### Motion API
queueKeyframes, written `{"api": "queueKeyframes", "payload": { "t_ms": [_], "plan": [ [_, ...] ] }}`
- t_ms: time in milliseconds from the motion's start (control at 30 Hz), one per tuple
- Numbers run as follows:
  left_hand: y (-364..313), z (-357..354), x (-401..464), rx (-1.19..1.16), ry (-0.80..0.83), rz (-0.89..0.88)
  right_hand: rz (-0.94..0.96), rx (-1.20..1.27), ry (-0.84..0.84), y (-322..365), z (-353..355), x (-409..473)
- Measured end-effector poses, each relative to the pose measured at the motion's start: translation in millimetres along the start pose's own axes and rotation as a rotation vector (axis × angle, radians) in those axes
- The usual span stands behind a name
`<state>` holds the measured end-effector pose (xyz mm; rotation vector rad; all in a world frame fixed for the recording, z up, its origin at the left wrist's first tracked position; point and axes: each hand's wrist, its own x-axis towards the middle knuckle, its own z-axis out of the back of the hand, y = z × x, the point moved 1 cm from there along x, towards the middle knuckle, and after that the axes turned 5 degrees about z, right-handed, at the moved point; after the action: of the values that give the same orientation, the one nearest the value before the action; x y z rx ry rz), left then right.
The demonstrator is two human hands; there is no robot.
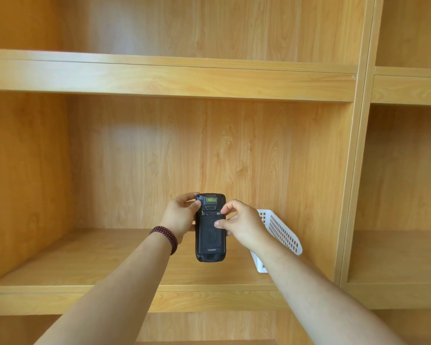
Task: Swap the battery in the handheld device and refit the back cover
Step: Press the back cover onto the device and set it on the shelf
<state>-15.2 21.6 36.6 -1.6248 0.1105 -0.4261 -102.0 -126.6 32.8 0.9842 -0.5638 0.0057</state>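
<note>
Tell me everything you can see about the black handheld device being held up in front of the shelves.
The handheld device is a black, rugged-looking plastic unit held upright in the air, its back facing the camera. The back cover is on, textured, with a light logo near the bottom. Above it sit two small metal latches and a window with a yellowish label. The left hand grips its upper left side; the right hand pinches near the right latch, thumb on the cover.

Bright, even light; sharp focus; wide-angle bending at edges.
</note>
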Motion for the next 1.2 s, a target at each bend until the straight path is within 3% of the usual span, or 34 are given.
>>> {"api": "queueKeyframes", "payload": {
  "t_ms": [300, 567, 800, 933, 1200],
  "plan": [
    [-1, 3, 0, -0.015, 0.017, -0.009, 0.057, -0.039, -0.037, -9, -8, 3],
    [1, 4, 1, -0.006, 0.061, -0.015, 0.053, 0.183, -0.014, -17, -9, 4],
    [-1, 3, 1, -0.002, 0.089, -0.033, -0.083, 0.396, 0.119, -25, -11, 9],
    [-3, 6, 1, -0.049, 0.163, 0.051, -0.096, 0.494, 0.131, -26, -11, 9],
    [-2, 1, 2, -0.061, 0.166, 0.087, -0.107, 0.55, 0.118, -27, -12, 7]
  ]
}}
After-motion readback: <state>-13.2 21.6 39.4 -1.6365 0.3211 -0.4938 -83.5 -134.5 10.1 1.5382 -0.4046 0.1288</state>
